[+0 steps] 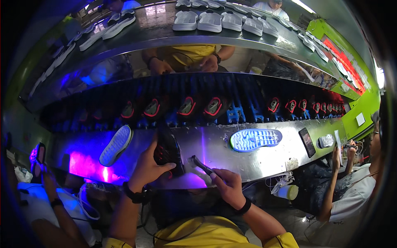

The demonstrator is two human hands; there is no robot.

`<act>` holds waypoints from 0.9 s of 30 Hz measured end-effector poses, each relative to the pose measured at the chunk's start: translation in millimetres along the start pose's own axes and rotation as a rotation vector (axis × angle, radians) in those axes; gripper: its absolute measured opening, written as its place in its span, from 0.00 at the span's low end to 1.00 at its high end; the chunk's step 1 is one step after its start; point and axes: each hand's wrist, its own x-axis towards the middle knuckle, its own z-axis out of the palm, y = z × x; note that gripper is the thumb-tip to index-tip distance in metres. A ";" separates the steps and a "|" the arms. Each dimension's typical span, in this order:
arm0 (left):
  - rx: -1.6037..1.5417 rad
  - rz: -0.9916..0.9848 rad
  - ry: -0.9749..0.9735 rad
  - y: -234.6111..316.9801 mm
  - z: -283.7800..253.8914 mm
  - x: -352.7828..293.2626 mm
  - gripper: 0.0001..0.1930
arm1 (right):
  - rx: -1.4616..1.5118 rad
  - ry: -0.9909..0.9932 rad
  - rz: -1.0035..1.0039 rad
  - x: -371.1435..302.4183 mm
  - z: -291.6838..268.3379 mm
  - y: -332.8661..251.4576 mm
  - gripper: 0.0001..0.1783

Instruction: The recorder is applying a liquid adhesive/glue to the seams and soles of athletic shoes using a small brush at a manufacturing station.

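My left hand [147, 165] is closed around a black shoe [168, 151] and tilts it over the metal bench. Dark red shows on the side of the shoe. In my right hand [228, 188] is a slim dark-handled brush [202, 165], its head pointing toward the shoe but apart from it. A pale shoe sole [116, 145] lies to the left of the shoe, lit blue. Farther right rests a second white sole [256, 140] with a grid pattern, its hollow side up.
Behind the bench [215, 144], dark shoes with red-edged openings [187, 106] stand in a row by blue racks [235, 112]. White soles [209, 21] line the upper shelf. A phone [307, 142] lies at right. Co-workers sit on both sides; a yellowish tub [288, 192] hangs below.
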 end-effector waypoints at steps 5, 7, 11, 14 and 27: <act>-0.391 -0.039 -0.077 0.2 21.4 -26.1 0.57 | 0.002 -0.018 -0.027 5.9 -7.2 -23.1 0.13; -0.462 -0.052 -0.087 10.9 25.9 -31.8 0.56 | 0.030 -0.005 -0.059 7.5 -4.2 -21.0 0.13; -0.601 -0.118 -0.096 21.0 29.1 -35.4 0.54 | -0.037 -0.032 -0.052 -17.0 -12.1 -18.3 0.12; -0.621 -0.124 -0.184 31.5 31.3 -37.8 0.54 | -0.105 0.015 -0.125 -24.8 -25.2 -30.4 0.11; -0.442 -0.070 -0.231 42.8 39.1 -36.4 0.53 | -0.179 0.027 -0.244 -25.1 -51.9 -38.6 0.11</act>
